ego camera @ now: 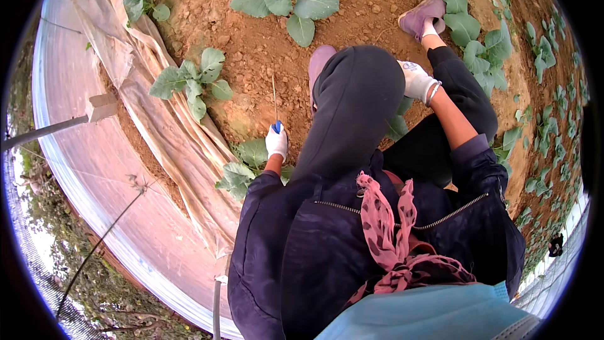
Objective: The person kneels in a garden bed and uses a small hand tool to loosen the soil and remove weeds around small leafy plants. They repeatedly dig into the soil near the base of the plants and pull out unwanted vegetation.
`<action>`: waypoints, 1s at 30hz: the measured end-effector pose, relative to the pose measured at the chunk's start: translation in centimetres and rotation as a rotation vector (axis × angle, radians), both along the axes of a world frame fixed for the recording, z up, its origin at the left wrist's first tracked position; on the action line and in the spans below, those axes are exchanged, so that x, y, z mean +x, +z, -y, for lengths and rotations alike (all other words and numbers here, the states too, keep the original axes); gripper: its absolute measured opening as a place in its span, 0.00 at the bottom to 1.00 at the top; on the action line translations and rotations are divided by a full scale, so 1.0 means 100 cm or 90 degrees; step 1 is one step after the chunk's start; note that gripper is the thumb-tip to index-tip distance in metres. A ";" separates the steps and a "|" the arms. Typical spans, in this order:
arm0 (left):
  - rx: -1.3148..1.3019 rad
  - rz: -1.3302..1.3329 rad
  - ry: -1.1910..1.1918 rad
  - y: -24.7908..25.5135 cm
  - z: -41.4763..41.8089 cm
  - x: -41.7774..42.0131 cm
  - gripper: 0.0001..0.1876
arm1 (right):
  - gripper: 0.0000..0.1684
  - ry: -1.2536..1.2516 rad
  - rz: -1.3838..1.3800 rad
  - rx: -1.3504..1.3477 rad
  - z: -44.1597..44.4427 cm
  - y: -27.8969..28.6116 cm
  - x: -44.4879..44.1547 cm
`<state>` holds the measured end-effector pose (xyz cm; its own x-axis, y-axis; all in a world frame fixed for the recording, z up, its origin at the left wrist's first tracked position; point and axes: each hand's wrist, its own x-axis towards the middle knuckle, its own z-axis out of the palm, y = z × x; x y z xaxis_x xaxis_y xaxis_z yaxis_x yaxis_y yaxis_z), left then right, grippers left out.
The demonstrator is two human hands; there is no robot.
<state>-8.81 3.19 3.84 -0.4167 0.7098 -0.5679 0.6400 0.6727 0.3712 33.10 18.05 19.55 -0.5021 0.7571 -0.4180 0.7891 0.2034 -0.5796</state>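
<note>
My left hand (277, 141), in a white glove, is closed on the blue handle of a thin metal rod tool (274, 99). The rod points away from me over the crumbly brown soil (250, 75). Beside that hand grows a leafy green plant (236, 177), and another broad-leaved plant (192, 80) stands farther up on the left. My right hand (416, 80), gloved in white, rests against my bent knee in dark trousers; its fingers are partly hidden behind the knee, so whether it holds anything cannot be told.
Crumpled plastic sheeting (155, 118) runs along the left, beside a clear plastic wall (141, 198) and a metal pole with a block (101, 107). A large plant (297, 0) stands ahead. More plants (486, 52) grow at the right, near my purple shoe (421, 18).
</note>
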 end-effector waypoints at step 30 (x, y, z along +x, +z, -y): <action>-0.036 -0.044 0.124 -0.021 0.018 -0.035 0.19 | 0.22 0.015 0.097 -0.080 -0.009 0.020 -0.013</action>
<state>-12.29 1.42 1.73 -0.5822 0.5795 -0.5703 0.5186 0.8049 0.2885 31.85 18.96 21.53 -0.4428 0.6825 -0.5814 0.8656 0.1563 -0.4757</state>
